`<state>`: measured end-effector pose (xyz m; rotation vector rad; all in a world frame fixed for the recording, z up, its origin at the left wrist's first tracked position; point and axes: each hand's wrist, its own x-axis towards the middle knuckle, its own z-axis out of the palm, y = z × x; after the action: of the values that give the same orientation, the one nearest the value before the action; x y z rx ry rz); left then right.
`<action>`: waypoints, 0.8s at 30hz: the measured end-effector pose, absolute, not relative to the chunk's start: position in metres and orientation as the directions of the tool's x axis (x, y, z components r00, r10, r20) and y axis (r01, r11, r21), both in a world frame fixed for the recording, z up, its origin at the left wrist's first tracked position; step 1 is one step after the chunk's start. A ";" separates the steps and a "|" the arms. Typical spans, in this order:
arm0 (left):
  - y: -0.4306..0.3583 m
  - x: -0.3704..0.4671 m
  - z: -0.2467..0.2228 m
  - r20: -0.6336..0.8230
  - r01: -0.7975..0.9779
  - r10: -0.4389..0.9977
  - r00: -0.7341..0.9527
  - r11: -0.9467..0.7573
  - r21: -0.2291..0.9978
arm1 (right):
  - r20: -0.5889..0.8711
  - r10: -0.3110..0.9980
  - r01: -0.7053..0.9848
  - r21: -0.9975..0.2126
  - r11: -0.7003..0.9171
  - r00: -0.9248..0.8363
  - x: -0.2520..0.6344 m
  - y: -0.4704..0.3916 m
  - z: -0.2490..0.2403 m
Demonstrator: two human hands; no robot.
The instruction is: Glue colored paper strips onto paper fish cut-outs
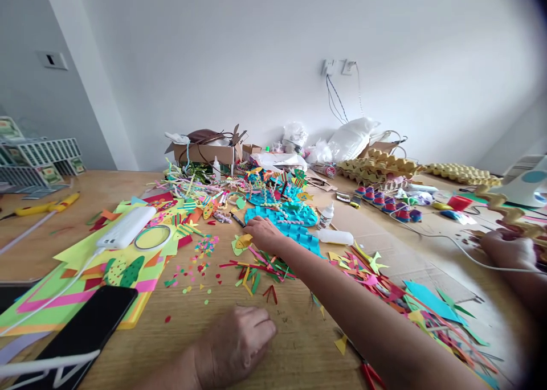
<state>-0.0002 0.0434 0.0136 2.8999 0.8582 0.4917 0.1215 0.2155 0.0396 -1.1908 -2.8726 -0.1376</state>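
The right hand (265,234) is stretched across the wooden table (179,299), its fingers bent downward beside a yellow paper cutout (243,241), near the left end of the blue egg carton (305,239). Whether these fingers pinch the cutout or only touch it, I cannot tell, because the fingertips are partly hidden. A dark pen-like stick (237,220) lies just beyond them. The left hand (239,341) rests on the table nearer to the body, its fingers curled in a loose fist, and it seems to hold nothing.

In my judgement, the step in hand is the reaching for a small piece among the craft scraps. Such a move calls for a light pinch, since paper bends easily (and the loose paper strips (273,266) lie very near to the wrist). To the right of the carton, a glue bottle (326,215) stands upright and a white bottle (336,237) lies on its side. At the far right, another person's hand (510,252) is beside a yellow egg-carton strip (508,212).
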 end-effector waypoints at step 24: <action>0.045 -0.003 0.017 0.553 0.487 0.755 0.352 -0.652 0.581 | 0.127 0.870 0.720 -0.512 0.468 -0.476 0.158 0.180 0.074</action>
<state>-0.0028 0.0448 0.0169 2.3043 1.1002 1.1969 0.1579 0.1802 0.0737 -1.3376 -2.3494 0.5587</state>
